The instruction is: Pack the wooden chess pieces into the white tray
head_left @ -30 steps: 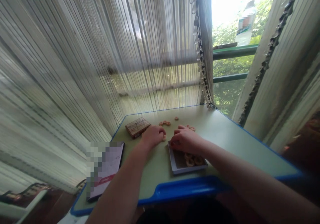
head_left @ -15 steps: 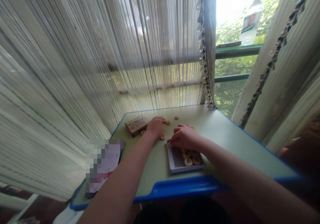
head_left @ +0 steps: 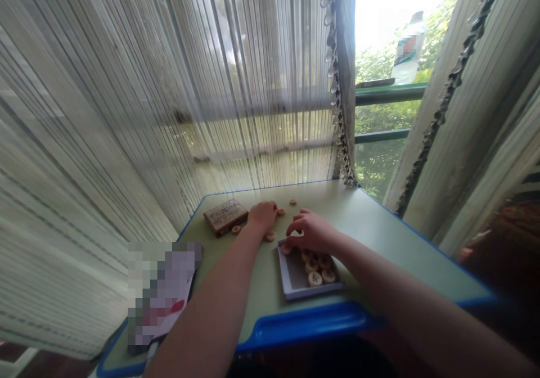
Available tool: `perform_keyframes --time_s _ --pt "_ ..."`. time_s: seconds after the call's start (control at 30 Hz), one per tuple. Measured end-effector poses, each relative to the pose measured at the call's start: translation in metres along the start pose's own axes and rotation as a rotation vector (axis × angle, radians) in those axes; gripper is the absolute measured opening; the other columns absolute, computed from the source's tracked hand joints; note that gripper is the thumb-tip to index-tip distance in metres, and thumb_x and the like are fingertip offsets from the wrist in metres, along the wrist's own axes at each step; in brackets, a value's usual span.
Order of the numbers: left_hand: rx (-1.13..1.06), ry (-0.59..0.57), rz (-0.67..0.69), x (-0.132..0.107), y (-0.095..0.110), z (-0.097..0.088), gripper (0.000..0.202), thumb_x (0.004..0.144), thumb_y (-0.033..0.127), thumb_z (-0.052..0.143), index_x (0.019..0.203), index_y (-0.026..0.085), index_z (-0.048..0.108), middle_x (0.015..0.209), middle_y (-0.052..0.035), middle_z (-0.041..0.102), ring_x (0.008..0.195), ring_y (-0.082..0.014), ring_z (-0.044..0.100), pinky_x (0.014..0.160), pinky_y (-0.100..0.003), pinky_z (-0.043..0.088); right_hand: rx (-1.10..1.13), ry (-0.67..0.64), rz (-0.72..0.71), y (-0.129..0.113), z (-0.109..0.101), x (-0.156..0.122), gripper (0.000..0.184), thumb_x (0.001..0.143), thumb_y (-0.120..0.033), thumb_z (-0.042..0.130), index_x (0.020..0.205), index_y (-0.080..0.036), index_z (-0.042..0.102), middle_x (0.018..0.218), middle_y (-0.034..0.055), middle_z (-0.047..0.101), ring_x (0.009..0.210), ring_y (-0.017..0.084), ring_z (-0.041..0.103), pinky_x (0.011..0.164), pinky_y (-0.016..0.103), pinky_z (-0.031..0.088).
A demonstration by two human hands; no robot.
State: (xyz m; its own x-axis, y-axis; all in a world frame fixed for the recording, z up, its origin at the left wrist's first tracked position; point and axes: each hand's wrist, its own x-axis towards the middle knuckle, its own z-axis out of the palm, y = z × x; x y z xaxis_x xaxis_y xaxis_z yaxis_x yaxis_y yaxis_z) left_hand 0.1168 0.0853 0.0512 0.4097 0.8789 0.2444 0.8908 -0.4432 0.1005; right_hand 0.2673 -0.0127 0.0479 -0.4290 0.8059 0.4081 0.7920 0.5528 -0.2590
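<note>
My left hand [head_left: 262, 216] is bent down on the table, its fingers curled in beside a round Chinese chess piece [head_left: 280, 212]; what lies under the fingertips is hidden. Another piece [head_left: 270, 236] is close to its wrist, and one more piece [head_left: 236, 229] lies by the wooden-coloured box lid [head_left: 226, 216] on the left. Over the back of a shallow open box [head_left: 291, 295] hovers my right hand [head_left: 311, 230], thumb and index finger apart. Just below the thumb, a piece [head_left: 286, 248] rests in the box's far left corner. Several more pieces [head_left: 315, 278] fill its right side.
The pale table has a blue rim and a blue front tray [head_left: 310, 323]. A single piece [head_left: 293, 202] sits farther back. A flat, partly blurred-out item [head_left: 179, 288] lies at the left edge. String curtains [head_left: 253, 85] hang behind the table.
My right thumb and finger have parted from the piece in the box corner and lifted slightly. My left fingers have closed in near the pieces at the back. The camera view has shifted a little.
</note>
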Motion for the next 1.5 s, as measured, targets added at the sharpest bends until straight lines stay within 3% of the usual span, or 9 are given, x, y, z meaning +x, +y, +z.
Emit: perform_keyframes --time_s 0.13,0.27,0.4,0.63,0.87,0.97,1.3,1.4,1.5 --pt "-0.077 0.007 -0.04 0.002 -0.004 0.003 0.031 0.081 0.03 0.05 0.107 0.017 0.061 0.097 -0.0116 0.068 0.093 -0.0216 0.061 0.079 -0.031 0.045 0.004 -0.034 -0.051 -0.007 -0.006 -0.003 0.02 0.071 -0.041 0.066 0.078 -0.024 0.073 0.07 0.0029 0.062 0.076 0.017 0.046 0.063 0.027 0.034" --pt "-0.189 0.134 -0.034 0.004 -0.007 0.002 0.031 0.077 0.018 0.053 0.107 0.016 0.06 0.098 -0.0096 0.068 0.095 -0.0202 0.061 0.084 -0.03 0.045 -0.01 -0.011 -0.073 -0.01 -0.006 -0.005 0.019 0.071 -0.04 0.066 0.079 -0.024 0.072 0.07 0.0034 0.062 0.076 0.018 0.046 0.062 0.027 0.034" --pt "-0.57 0.167 -0.014 0.001 -0.008 -0.006 0.036 0.07 0.012 0.059 0.106 0.014 0.058 0.093 -0.0073 0.068 0.082 -0.0152 0.064 0.077 -0.027 0.049 -0.008 0.092 -0.005 0.0 -0.001 -0.003 0.017 0.076 -0.033 0.061 0.083 -0.021 0.071 0.074 0.0045 0.063 0.078 0.018 0.047 0.069 0.029 0.039" --pt "-0.997 -0.19 -0.023 -0.027 0.003 -0.034 0.029 0.06 0.017 0.071 0.088 0.009 0.067 0.081 -0.0076 0.069 0.073 -0.0152 0.063 0.071 -0.03 0.051 -0.095 0.326 0.056 0.013 0.0 -0.002 0.032 0.076 -0.03 0.061 0.106 -0.018 0.063 0.092 0.009 0.058 0.089 0.021 0.049 0.081 0.035 0.042" --pt "-1.146 -0.562 0.052 -0.038 0.002 -0.048 0.032 0.063 0.024 0.073 0.093 0.012 0.069 0.085 -0.0073 0.069 0.075 -0.0132 0.063 0.074 -0.028 0.051 0.006 0.397 -0.028 0.012 0.004 -0.003 0.018 0.077 -0.031 0.061 0.09 -0.021 0.069 0.079 0.0056 0.06 0.079 0.017 0.052 0.072 0.029 0.044" --pt "-1.169 -0.65 0.003 -0.037 -0.002 -0.049 0.035 0.064 0.028 0.072 0.095 0.012 0.067 0.089 -0.0095 0.069 0.078 -0.0149 0.065 0.071 -0.026 0.051 0.01 0.38 -0.049 0.011 0.005 -0.003 0.016 0.076 -0.029 0.063 0.088 -0.022 0.07 0.074 0.0047 0.06 0.079 0.017 0.053 0.071 0.028 0.044" --pt "-1.137 -0.704 -0.082 -0.037 -0.002 -0.057 0.03 0.066 0.026 0.07 0.091 0.011 0.066 0.088 -0.0106 0.069 0.08 -0.0163 0.065 0.066 -0.025 0.049 0.021 0.356 0.003 0.002 -0.002 -0.005 0.014 0.073 -0.03 0.065 0.082 -0.019 0.068 0.075 0.0046 0.059 0.076 0.016 0.051 0.071 0.027 0.042" --pt "-0.961 -0.71 -0.119 -0.038 -0.005 -0.062 0.028 0.066 0.026 0.067 0.09 0.012 0.065 0.089 -0.0101 0.069 0.075 -0.0156 0.064 0.06 -0.024 0.047 0.028 0.222 -0.04 -0.004 -0.009 -0.009 0.016 0.071 -0.033 0.066 0.078 -0.019 0.067 0.072 0.0034 0.059 0.074 0.016 0.051 0.07 0.028 0.041" --pt "-0.596 -0.737 -0.076 -0.039 -0.009 -0.062 0.019 0.066 0.03 0.063 0.074 0.013 0.064 0.074 -0.0058 0.068 0.059 -0.012 0.059 0.047 -0.019 0.039 0.04 0.018 -0.167 -0.012 -0.017 -0.014 0.018 0.068 -0.038 0.067 0.076 -0.021 0.068 0.07 0.0021 0.06 0.071 0.015 0.05 0.07 0.028 0.04"
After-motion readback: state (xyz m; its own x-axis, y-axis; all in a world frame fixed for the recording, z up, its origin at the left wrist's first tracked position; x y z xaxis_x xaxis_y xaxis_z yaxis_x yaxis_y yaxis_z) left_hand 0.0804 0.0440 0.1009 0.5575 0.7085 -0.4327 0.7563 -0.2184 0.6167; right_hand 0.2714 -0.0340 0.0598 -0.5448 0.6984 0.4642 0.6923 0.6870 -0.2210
